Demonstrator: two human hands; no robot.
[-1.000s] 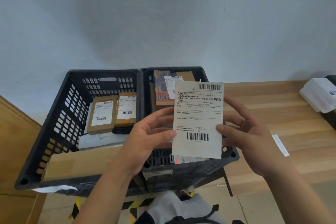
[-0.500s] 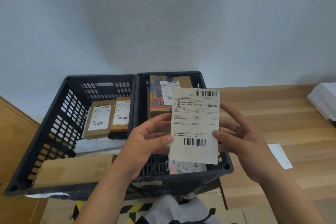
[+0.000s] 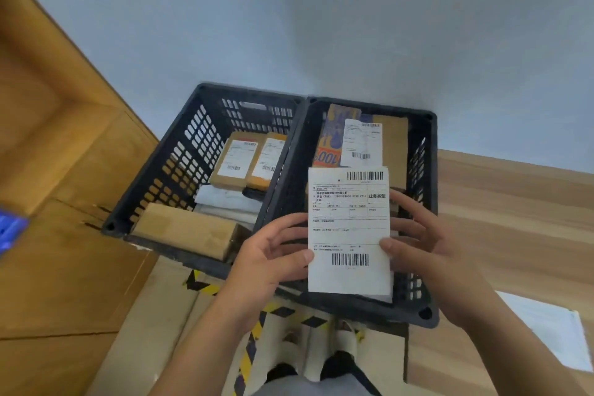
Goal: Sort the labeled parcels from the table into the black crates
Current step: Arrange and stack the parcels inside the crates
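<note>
matt paper label (image 3: 349, 228), black plastic crates (image 3: 205, 138), wood-grain table (image 3: 514, 209), cardboard pkgs (image 3: 236, 161)

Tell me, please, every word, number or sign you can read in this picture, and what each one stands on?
"业务类型": on the white labeled parcel that the left hand and right hand hold over the right black crate.
"100" with a percent sign, upside down: on the orange and blue parcel in that crate.
Barcodes and fine print on that label, and labels on the small brown boxes in the left black crate: too small or blurred.
</note>
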